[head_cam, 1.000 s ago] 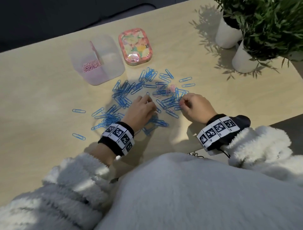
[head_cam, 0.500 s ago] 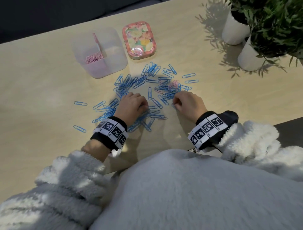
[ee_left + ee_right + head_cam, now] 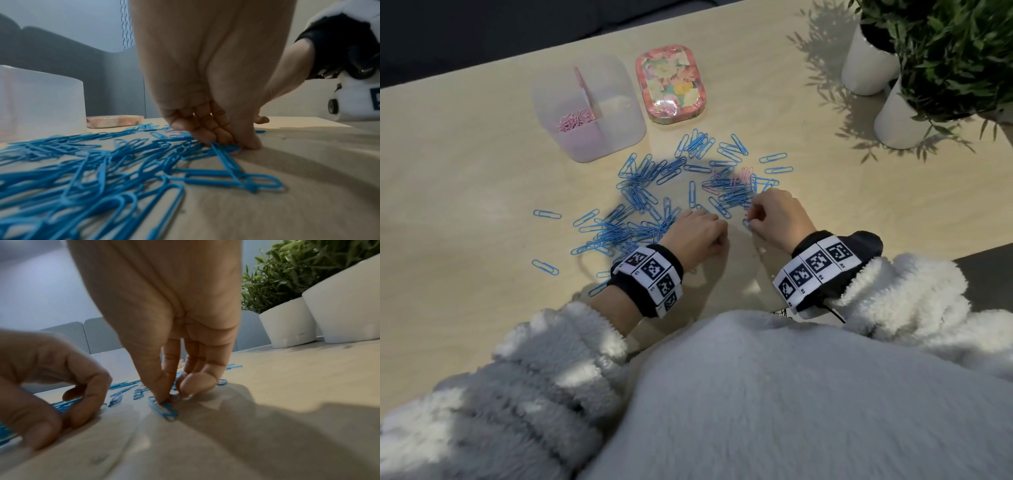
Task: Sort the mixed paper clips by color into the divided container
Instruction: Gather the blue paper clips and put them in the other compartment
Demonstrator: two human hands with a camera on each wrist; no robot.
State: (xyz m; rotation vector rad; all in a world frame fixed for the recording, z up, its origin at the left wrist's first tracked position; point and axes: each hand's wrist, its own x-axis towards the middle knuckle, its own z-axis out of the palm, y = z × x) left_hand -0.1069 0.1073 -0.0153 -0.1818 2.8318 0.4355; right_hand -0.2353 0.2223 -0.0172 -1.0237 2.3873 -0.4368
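Blue paper clips (image 3: 640, 198) lie scattered across the wooden table, with a few pink clips (image 3: 743, 174) mixed into the right clump. The clear divided container (image 3: 619, 113) stands behind them, and pink clips (image 3: 576, 120) fill its left compartment. My left hand (image 3: 698, 222) sits at the near edge of the pile. Its curled fingers and thumb (image 3: 232, 142) pinch blue clips against the table. My right hand (image 3: 751, 222) pinches one blue clip (image 3: 164, 409) between thumb and forefinger, low on the table. The right compartment looks empty.
A flowery pink lid (image 3: 670, 87) lies right of the container. Two white plant pots (image 3: 866, 65) (image 3: 904, 116) stand at the back right. Stray blue clips (image 3: 546, 214) lie to the left. The table's near edge (image 3: 962, 253) runs close behind my right wrist.
My left hand's fingers have curled in and the hand has drawn back to the pile's near edge. My right hand has pulled a blue clip back out of the right clump.
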